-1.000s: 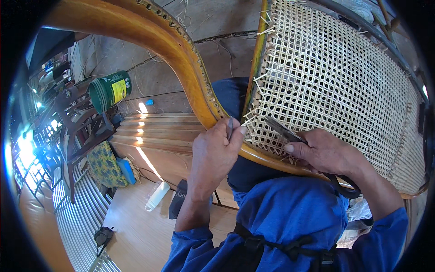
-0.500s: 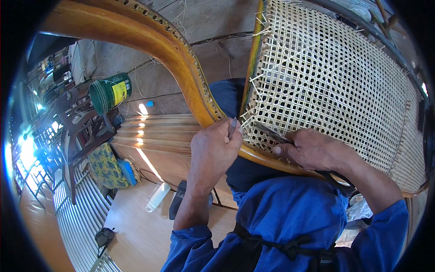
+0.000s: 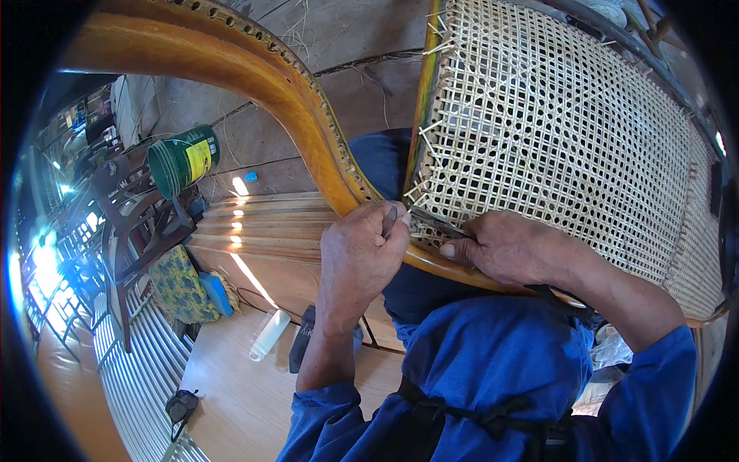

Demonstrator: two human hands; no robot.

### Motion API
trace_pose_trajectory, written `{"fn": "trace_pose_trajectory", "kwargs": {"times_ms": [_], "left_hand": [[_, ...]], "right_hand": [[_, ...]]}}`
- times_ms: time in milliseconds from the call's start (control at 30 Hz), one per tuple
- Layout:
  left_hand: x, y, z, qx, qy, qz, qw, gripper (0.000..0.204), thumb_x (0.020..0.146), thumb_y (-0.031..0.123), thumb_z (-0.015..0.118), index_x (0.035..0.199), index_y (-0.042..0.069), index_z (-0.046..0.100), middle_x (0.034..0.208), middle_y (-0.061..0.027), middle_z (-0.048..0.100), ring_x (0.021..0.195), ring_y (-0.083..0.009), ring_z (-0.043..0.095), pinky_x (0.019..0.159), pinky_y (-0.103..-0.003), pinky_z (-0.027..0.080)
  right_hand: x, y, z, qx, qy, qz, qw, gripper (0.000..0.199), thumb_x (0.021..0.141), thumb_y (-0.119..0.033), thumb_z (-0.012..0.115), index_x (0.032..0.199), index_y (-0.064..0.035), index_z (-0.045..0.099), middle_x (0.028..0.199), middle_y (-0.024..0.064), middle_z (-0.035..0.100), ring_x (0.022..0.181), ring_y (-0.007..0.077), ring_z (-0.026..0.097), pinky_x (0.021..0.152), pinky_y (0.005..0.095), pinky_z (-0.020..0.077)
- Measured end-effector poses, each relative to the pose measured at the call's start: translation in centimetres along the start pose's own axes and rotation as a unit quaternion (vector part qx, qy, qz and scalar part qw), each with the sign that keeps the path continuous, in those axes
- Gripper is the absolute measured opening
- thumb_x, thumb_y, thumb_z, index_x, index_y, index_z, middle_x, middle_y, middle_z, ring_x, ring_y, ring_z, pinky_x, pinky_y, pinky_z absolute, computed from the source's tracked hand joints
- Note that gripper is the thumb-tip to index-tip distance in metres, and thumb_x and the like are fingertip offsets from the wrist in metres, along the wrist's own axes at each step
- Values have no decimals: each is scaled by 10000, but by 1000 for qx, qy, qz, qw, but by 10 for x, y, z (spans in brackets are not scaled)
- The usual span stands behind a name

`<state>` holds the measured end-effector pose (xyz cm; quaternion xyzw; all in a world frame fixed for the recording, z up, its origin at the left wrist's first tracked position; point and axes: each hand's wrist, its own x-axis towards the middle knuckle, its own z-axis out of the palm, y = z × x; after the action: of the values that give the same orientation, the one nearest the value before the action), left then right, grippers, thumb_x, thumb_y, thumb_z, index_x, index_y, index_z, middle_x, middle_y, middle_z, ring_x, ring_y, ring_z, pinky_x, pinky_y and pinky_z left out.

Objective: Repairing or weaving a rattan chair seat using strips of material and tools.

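Observation:
On my lap lies a curved wooden chair frame (image 3: 323, 146) with a row of small holes along its edge. Woven cane webbing (image 3: 554, 131) spans it on the right, and short loose strand ends stick out at its left edge. My left hand (image 3: 362, 250) is a closed fist at the frame's corner, with the metal tip of a slim tool (image 3: 389, 222) poking out of it; the rest is hidden. My right hand (image 3: 512, 250) is closed on dark scissors (image 3: 439, 223), whose blades point at the corner beside my left fingers. Its palm rests over the webbing.
A green bucket (image 3: 181, 162) lies tipped to the left, near dark wooden chairs (image 3: 127, 231). Further down are a patterned cushion (image 3: 182, 285), a white bottle (image 3: 269, 335) and a black strapped item (image 3: 181, 408). Wooden boards (image 3: 262, 227) sit left of my hands.
My right hand and the scissors have shifted left, so the blade tips now sit close to my left fingers. The frame and webbing have moved slightly left; my left hand stays at the corner.

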<state>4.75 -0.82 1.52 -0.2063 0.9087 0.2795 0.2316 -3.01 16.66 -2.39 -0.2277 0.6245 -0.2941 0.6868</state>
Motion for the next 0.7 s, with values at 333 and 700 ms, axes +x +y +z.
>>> {"fn": "trace_pose_trajectory", "kwargs": {"times_ms": [333, 700], "left_hand": [[-2, 5, -3, -21, -8, -13, 1000, 154, 831, 144, 578, 880, 14, 646, 771, -144, 638, 678, -273, 643, 622, -345, 496], [-7, 3, 6, 61, -21, -76, 995, 218, 860, 213, 561, 1015, 68, 607, 797, -127, 659, 724, -308, 647, 649, -404, 503]], "right_hand": [[-9, 5, 7, -5, 59, -28, 998, 533, 941, -442, 409, 900, 48, 615, 757, 259, 620, 773, 392, 629, 744, 459, 496], [-17, 13, 3, -38, 11, 15, 999, 543, 940, -450, 403, 905, 46, 620, 773, 252, 626, 801, 389, 629, 759, 443, 499]]}}
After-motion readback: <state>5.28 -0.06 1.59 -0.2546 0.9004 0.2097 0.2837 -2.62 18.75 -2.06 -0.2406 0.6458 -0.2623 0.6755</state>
